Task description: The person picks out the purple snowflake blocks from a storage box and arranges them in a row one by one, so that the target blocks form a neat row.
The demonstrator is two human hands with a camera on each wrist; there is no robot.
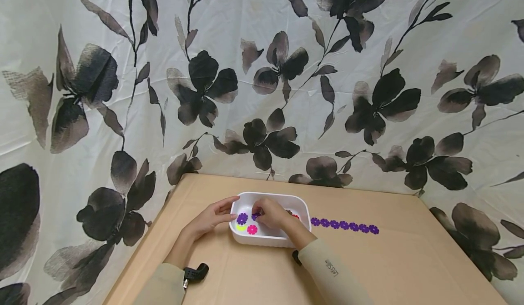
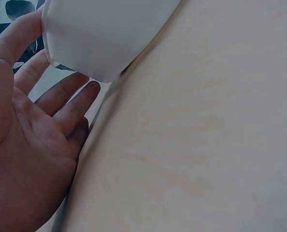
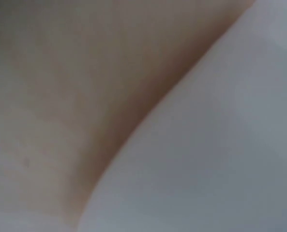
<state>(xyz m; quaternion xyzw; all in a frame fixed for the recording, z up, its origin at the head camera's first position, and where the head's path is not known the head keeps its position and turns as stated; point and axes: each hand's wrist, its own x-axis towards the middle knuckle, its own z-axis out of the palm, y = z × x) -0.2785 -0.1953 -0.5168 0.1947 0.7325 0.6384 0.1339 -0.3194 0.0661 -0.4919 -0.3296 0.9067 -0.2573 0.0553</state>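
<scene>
Head view shows the right hand (image 1: 272,212) reaching inside the white tray (image 1: 262,241), curled fingertips pinching a purple flower piece (image 1: 255,216), while the left hand (image 1: 209,216), fingers spread and fairly straight, touches the tray's left side. Near those fingertips, inside the left wall, lies a pink flower piece (image 1: 252,229). Tabletop (image 1: 413,250) stretches rightward around a purple row (image 1: 345,225) starting just beside the tray, whose far rim sits near the table's back edge.

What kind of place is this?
Looks like a makeshift tabletop recording corner, though the wider room isn't shown. Signs: a wrinkled floral-print backdrop behind a tan tabletop, plus a white tray and a row of purple flower-shaped pieces laid out on it.
</scene>
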